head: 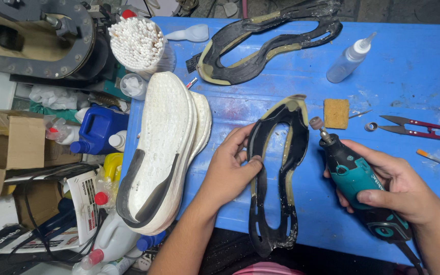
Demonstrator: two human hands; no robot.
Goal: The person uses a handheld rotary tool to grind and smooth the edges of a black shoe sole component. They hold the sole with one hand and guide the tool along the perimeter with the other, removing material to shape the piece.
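Your left hand (228, 165) has its grip closed on the black outsole (276, 168), thumb pressed over the left rail and fingers curled behind, holding it flat on the blue desk (408, 76) near the front edge. Your right hand (395, 188) is wrapped fully around the teal rotary tool (355, 178), whose sanding tip (315, 123) points up and left, just beside the outsole's right edge near the toe; whether it touches is hard to tell. Left of your left hand lies a white midsole (161, 153), bottom up. A second black outsole (268, 43) lies at the far side, with a squeeze bottle (350, 58), a tan sponge (336, 113) and red snips (423, 128) to the right.
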